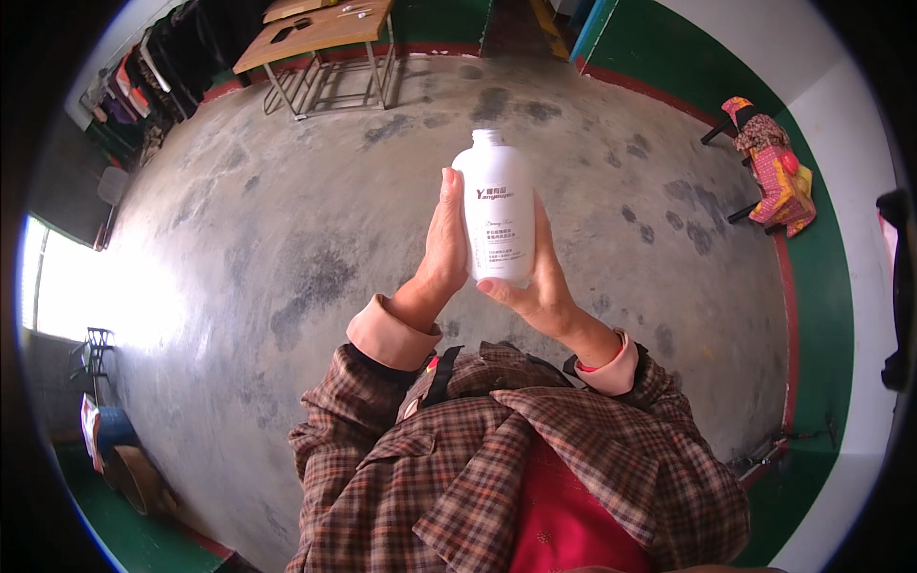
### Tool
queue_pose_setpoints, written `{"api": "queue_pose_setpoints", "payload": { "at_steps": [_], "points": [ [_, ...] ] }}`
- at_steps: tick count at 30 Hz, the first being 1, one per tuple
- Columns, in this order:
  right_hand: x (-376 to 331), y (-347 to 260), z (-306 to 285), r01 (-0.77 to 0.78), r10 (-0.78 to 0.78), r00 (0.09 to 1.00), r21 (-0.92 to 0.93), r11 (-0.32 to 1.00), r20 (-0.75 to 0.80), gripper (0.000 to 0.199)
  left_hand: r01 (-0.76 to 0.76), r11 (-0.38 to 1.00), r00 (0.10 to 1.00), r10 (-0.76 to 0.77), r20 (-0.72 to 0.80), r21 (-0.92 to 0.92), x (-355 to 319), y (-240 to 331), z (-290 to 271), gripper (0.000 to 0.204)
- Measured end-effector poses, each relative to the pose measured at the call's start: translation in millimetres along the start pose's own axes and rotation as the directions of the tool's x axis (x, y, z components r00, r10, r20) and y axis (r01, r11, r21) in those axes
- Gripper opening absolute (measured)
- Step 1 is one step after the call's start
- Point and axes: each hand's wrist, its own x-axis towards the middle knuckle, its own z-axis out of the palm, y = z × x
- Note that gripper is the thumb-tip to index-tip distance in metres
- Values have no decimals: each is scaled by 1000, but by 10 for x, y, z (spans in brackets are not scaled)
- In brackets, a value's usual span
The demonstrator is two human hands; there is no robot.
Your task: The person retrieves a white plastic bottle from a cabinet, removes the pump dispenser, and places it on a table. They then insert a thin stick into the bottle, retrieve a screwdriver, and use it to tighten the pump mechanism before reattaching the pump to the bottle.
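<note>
Item, hidden: I cannot see the back of the white plastic bottle (497,205) or most fingers behind it; its cap end is blurred. Item, grip: my left hand (441,244) lies flat along the bottle's left side, my right hand (541,282) cups its lower right, thumb across the front; both grips closed on it, upright above the concrete floor (287,248). Item, surroundings: wooden tabletop (320,31) on metal legs far off; chair with patterned cloth (776,167) at right wall.
</note>
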Motion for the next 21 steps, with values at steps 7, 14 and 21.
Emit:
{"api": "queue_pose_setpoints", "payload": {
  "at_steps": [7, 14, 21],
  "points": [
    [1202, 619, -464, -20, 12, 997, -107, 994, -76, 110, 70, 997, 996, -71, -56, -11, 1466, 204, -243, 70],
    [2760, 1175, -1204, 56, -57, 998, -146, 988, -5, 109, 1, 998, 994, 5, -105, 56, 3117, 526, -386, 66],
    [4209, 1756, -1394, 76, -69, 994, -82, 994, 91, 110, -38, 981, 959, 89, -270, 189, 4340, 1017, -906, 64]
  ]
}}
